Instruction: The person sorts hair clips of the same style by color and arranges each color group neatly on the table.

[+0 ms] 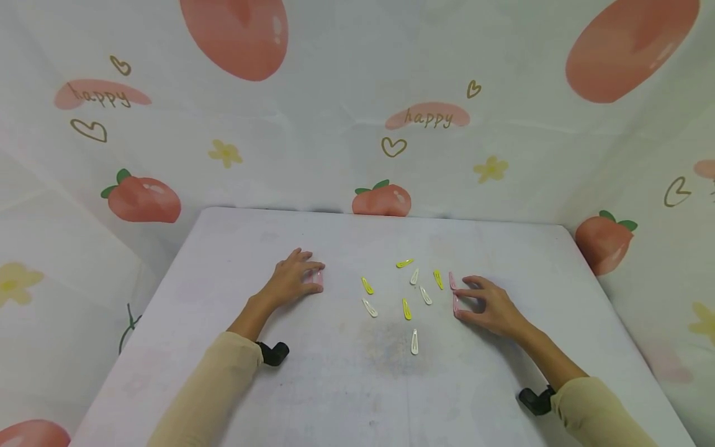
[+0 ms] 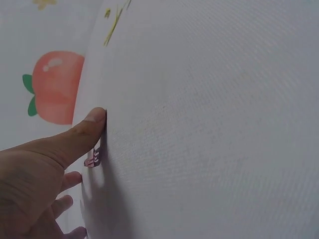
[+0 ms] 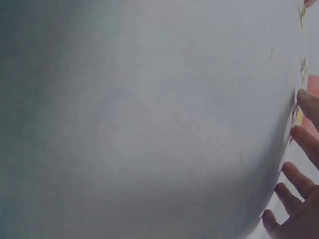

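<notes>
My left hand (image 1: 292, 277) is at the left of the white table, thumb and forefinger spread around pink hair clips (image 1: 316, 277), pinching at their ends. In the left wrist view a pink clip (image 2: 92, 158) shows below the thumb, partly hidden. Over on the right, my right hand (image 1: 490, 305) pinches a pink hair clip (image 1: 455, 303) lengthwise between thumb and forefinger, low on the tabletop. Another pink clip (image 1: 452, 280) lies just beyond its fingertips. Between the hands are scattered yellow hair clips, one yellow clip (image 1: 406, 308) near the middle, and white ones, the nearest white clip (image 1: 414, 342) lying lengthwise.
The white table (image 1: 346, 397) reaches back to a hanging cloth (image 1: 324, 124) printed with peaches, hearts and flowers. A black wrist device (image 1: 274, 354) sits below the left cuff, and a similar device (image 1: 536, 401) is by the right cuff. A dark green cord (image 1: 130, 326) hangs beyond the left edge.
</notes>
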The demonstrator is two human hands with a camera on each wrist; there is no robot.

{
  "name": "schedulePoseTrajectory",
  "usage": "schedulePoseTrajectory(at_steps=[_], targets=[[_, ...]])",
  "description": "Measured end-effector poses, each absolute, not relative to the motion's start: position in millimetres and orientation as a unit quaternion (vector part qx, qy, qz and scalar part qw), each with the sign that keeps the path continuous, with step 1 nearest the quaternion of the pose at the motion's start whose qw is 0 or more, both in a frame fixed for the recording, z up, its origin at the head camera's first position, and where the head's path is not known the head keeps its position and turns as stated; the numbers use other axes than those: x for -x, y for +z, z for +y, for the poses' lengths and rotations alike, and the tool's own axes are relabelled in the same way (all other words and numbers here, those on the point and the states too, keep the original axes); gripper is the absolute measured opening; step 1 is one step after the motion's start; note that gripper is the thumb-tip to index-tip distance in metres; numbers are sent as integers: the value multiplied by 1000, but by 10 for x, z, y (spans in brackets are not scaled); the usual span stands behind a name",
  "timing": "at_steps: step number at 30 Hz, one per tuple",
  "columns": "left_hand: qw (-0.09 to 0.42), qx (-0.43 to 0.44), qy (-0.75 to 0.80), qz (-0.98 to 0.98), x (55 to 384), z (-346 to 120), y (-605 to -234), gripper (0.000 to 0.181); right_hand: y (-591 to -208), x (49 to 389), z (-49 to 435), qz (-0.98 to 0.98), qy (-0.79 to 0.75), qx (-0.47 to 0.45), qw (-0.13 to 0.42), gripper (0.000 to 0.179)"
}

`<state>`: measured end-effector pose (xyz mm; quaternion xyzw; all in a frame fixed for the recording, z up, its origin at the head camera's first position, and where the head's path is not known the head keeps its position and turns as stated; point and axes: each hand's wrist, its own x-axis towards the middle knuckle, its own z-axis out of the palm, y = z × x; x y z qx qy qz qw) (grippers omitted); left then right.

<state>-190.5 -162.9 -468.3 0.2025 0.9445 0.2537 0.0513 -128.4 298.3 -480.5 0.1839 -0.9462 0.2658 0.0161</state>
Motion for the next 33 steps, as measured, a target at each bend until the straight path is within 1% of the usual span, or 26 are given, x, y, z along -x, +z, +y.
schedulePoseTrajectory(at_steps=[6,13,19,24,29,33], targets=[[56,-188,272,942,1931,-1624,-4743,48,-4818,1282,2989,-945,268,-185,18,46],[52,-176,283,941,1936,-1629,-4774,47,-4836,1303,3008,-944,272,-185,11,52],[52,-172,309,934,1920,-1636,-4782,48,-4798,1324,2943,-939,282,-196,22,47],[57,-166,311,934,1928,-1652,-4811,49,-4646,1445,2657,-923,317,-214,28,45],[58,-168,309,934,1934,-1670,-4839,50,-4501,1649,2217,-920,319,-228,-6,47],[58,-169,311,933,1935,-1666,-4848,49,-4444,1811,1825,-927,286,-242,-24,47]])
